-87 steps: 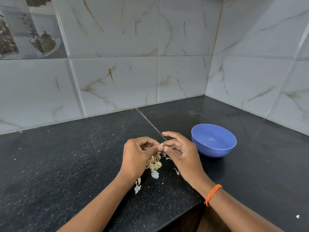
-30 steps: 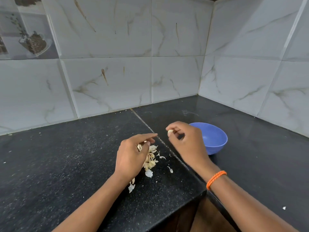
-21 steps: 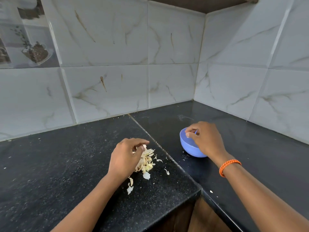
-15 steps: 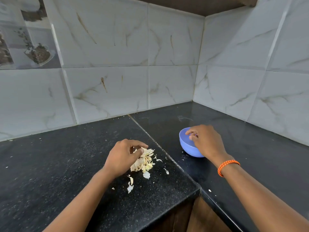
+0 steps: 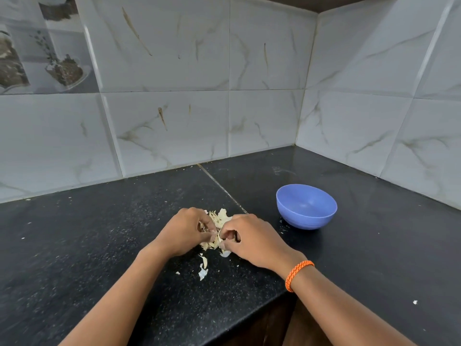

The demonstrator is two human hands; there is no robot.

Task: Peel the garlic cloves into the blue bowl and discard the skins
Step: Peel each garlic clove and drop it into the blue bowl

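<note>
Both hands, left hand (image 5: pixel 183 233) and right hand (image 5: pixel 249 239), pinch papery garlic skins (image 5: pixel 219 219) left of the blue bowl (image 5: pixel 306 207); these light, brittle flakes tear, so gather underneath.

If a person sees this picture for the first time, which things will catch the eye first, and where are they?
The two hands meet near the front of the black counter: the left hand and the right hand pick at a pale heap of garlic skins. To their right stands the blue bowl, apart from them. An orange wristband on the right wrist also stands out.
</note>
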